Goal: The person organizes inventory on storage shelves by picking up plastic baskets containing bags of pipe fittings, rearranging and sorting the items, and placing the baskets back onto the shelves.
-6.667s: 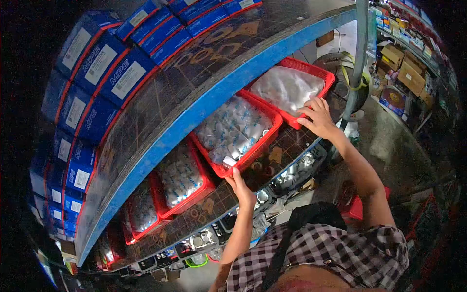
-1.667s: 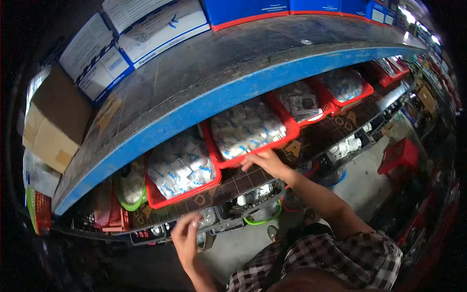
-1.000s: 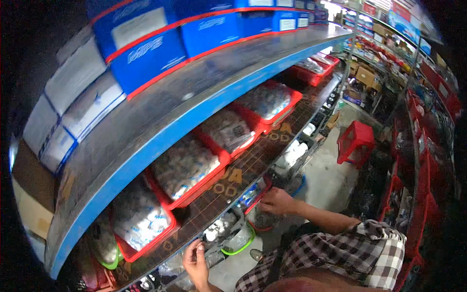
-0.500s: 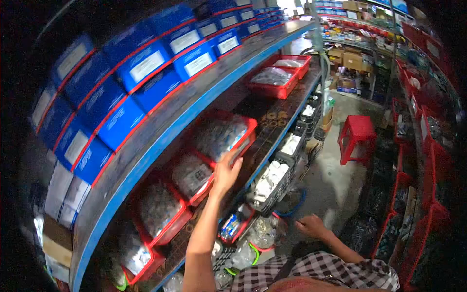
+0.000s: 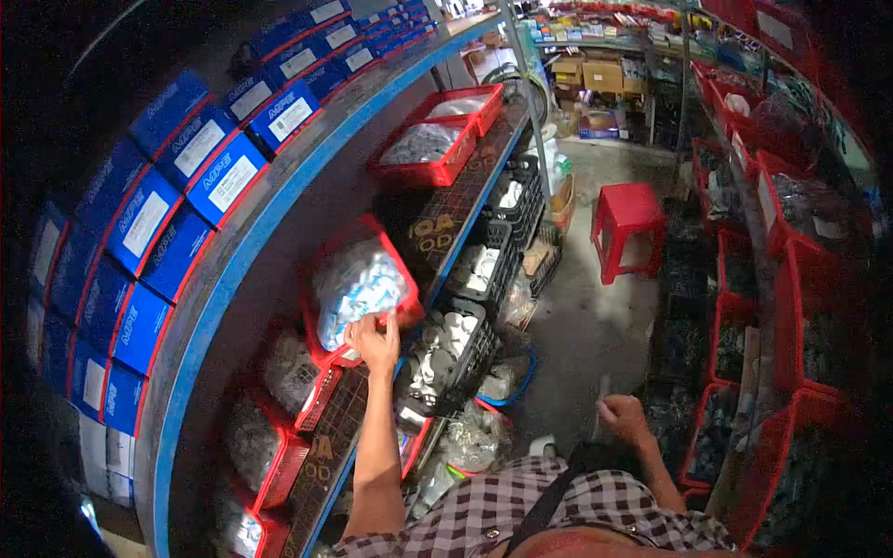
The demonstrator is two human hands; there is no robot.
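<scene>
Head view: the left hand (image 5: 375, 346) touches the near rim of a red basket (image 5: 409, 305) of plastic bags (image 5: 367, 286), left of the frame's centre; whether its fingers grip, I cannot tell. The right hand (image 5: 623, 417), lower right, is curled, its contents unclear. A hard one-handed pull might tip the basket off the shelf (image 5: 433, 209), spilling loosely heaped bags.

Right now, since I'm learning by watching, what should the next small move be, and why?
Probably bring the right hand to the red basket whose front rim the left hand is at: plastic bags fill it, and the right hand is well apart, so a second grip might steady it.
</scene>
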